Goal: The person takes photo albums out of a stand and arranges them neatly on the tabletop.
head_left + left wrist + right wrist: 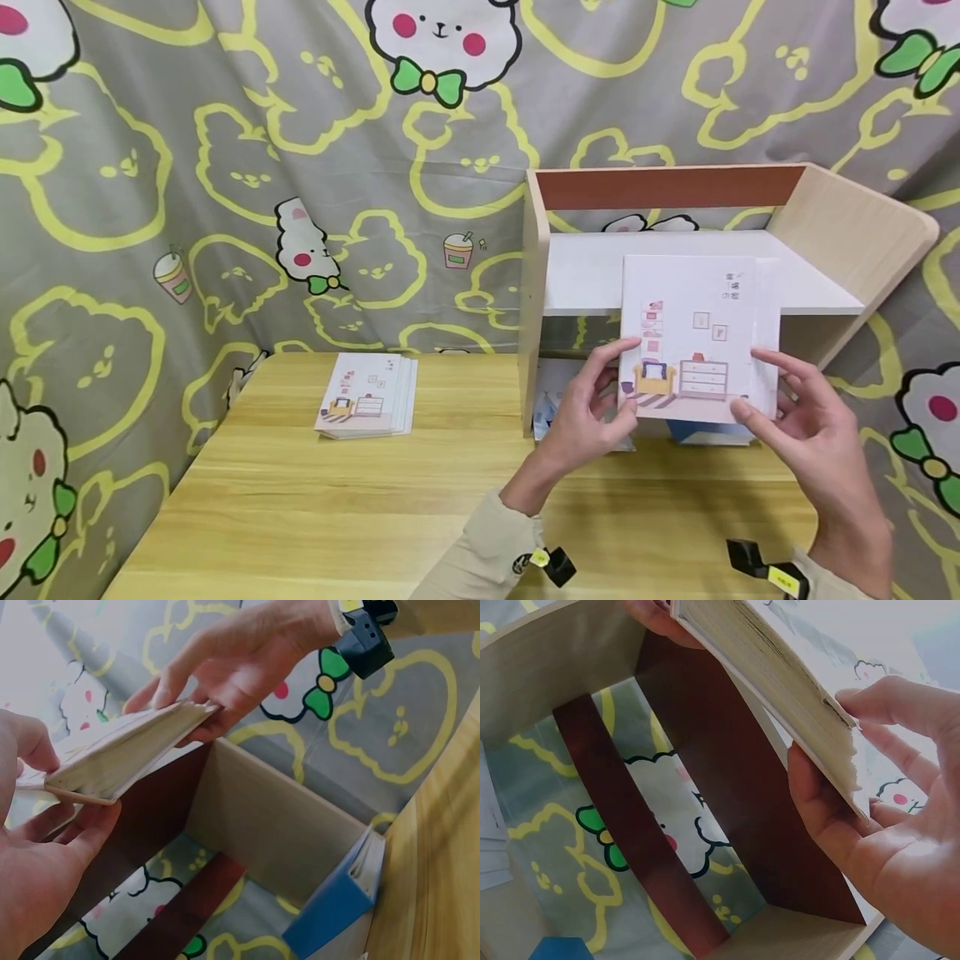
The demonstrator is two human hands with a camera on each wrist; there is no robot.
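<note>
Book [693,333], white cover with a drawn armchair and drawers: held off the table [315,517], in front of the shelf unit [534,242] at the right, its cover facing up and toward the wearer. A pale strip shows past the cover's right side; cannot tell whether this is one thick volume or several together.

Left hand [585,412] pinches the left edge, thumb at the near corner, index fingertip farther up, other fingers behind. Right hand [821,425] pinches the right edge likewise. Both wrist views show thumb and fingers on opposite sides of the page block. Judgement: gripping from two sides keeps the block level and together, and leaves the picture uncovered.

Just behind: white upper board [581,262] of the unit, partly hidden by the book. Contact between the two cannot be told. Below that board, a blue item [330,911] stands at the right; a bluish-white one [546,408] at the left is mostly hidden by the left hand.

Well apart, far left on the table: stack [360,396] of like-covered books, lying flat, edges slightly fanned; presumably laid flat for stability. Patterned cloth [465,175] hangs behind everything.
</note>
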